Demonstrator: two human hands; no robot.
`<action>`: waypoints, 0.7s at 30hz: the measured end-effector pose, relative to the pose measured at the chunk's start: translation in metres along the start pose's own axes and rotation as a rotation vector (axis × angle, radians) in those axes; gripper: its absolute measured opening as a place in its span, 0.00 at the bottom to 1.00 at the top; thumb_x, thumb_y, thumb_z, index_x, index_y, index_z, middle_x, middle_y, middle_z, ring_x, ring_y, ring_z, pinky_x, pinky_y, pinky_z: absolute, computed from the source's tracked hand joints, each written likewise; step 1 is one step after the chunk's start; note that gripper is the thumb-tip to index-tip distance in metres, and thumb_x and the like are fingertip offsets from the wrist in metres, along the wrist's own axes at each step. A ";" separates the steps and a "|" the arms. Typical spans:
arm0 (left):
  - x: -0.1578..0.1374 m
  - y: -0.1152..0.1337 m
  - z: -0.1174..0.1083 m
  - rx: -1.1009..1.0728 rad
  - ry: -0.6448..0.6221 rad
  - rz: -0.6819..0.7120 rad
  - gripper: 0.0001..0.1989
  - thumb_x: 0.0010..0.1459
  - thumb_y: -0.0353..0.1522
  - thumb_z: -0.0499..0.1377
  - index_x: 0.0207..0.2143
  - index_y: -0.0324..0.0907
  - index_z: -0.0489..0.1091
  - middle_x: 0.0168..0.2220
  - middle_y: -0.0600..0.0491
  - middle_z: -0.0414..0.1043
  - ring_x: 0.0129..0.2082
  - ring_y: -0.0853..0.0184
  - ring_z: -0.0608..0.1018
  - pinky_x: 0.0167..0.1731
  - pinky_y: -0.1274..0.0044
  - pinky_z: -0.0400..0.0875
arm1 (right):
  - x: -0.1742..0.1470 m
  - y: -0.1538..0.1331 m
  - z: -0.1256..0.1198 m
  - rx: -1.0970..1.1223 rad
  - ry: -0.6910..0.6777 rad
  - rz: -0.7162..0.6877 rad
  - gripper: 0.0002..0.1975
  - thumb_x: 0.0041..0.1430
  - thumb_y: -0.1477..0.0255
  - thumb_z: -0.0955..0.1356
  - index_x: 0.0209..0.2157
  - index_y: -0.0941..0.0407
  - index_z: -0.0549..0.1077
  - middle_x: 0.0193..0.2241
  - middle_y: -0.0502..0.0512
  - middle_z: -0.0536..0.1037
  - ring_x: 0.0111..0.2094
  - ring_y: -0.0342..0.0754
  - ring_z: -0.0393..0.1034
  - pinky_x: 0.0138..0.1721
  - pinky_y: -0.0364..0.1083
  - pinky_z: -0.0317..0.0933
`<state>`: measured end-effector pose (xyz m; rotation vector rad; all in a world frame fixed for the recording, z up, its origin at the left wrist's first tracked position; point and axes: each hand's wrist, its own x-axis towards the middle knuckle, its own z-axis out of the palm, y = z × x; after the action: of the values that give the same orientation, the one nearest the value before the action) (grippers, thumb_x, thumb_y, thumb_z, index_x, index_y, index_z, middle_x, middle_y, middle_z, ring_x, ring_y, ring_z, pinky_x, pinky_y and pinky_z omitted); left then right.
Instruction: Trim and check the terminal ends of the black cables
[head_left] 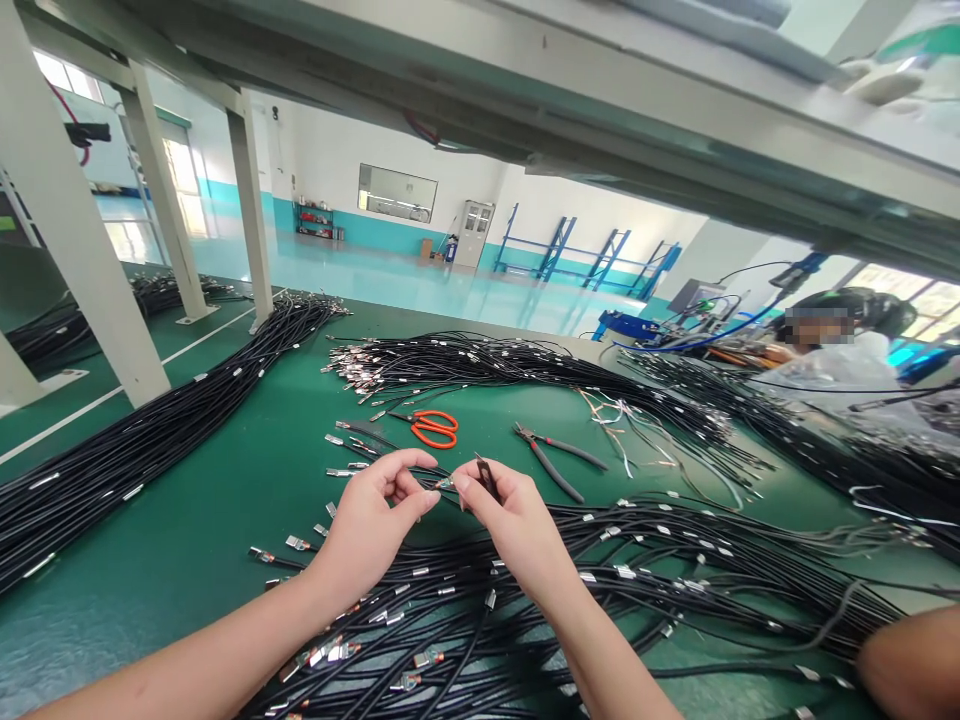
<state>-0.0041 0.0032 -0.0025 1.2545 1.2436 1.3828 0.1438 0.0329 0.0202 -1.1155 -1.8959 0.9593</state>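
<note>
One cable end (445, 483) lies crosswise; right hand (517, 510) pinches it and a dark tool (488, 478); left hand (379, 515), grip unclear.

I receive a bright view. Daylight comes from the right window (930, 312) and from the upper left window (66, 76), both nearly washed to white. The far floor (390, 265) shines with reflections, while the underside of the overhead shelf (450, 95) is dim. I notice a pale sheen on the green table (97, 620) at lower left and small glints on the connectors (298, 543). The wide lens stretches the edges, and the posts (90, 220) lean for me. The upper right corner looks smeared; a pixelated patch (821, 325) covers one spot at right.
</note>
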 end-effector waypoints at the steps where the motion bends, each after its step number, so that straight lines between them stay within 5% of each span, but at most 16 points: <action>1: 0.002 0.001 -0.001 -0.038 0.011 -0.026 0.14 0.45 0.31 0.60 0.38 0.41 0.71 0.20 0.59 0.64 0.23 0.71 0.66 0.27 0.79 0.61 | 0.000 0.000 0.000 -0.023 0.001 -0.012 0.11 0.56 0.67 0.60 0.24 0.58 0.66 0.22 0.48 0.65 0.25 0.42 0.58 0.28 0.41 0.54; 9: 0.016 0.023 -0.018 -0.470 0.031 -0.150 0.08 0.44 0.30 0.64 0.29 0.36 0.73 0.24 0.55 0.68 0.24 0.76 0.68 0.28 0.83 0.63 | -0.007 0.008 0.019 -0.508 -0.127 -0.346 0.08 0.54 0.74 0.64 0.36 0.54 0.72 0.31 0.53 0.72 0.32 0.45 0.64 0.33 0.43 0.58; 16: 0.022 0.048 -0.030 -0.719 0.074 -0.197 0.04 0.47 0.21 0.60 0.27 0.35 0.71 0.24 0.53 0.68 0.23 0.76 0.70 0.21 0.86 0.65 | 0.001 -0.006 0.031 -0.684 0.084 -0.499 0.08 0.53 0.80 0.62 0.29 0.56 0.70 0.25 0.52 0.71 0.28 0.45 0.62 0.27 0.42 0.56; 21: 0.021 0.069 -0.060 -0.658 0.124 -0.051 0.08 0.51 0.21 0.53 0.26 0.38 0.69 0.25 0.54 0.69 0.23 0.74 0.71 0.20 0.86 0.68 | 0.003 -0.039 0.036 -0.830 0.171 -0.497 0.08 0.53 0.76 0.62 0.36 0.56 0.69 0.32 0.53 0.72 0.35 0.47 0.64 0.32 0.43 0.59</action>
<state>-0.0650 0.0079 0.0688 0.6835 0.7817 1.6650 0.0973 0.0138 0.0383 -1.0145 -2.3168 -0.2316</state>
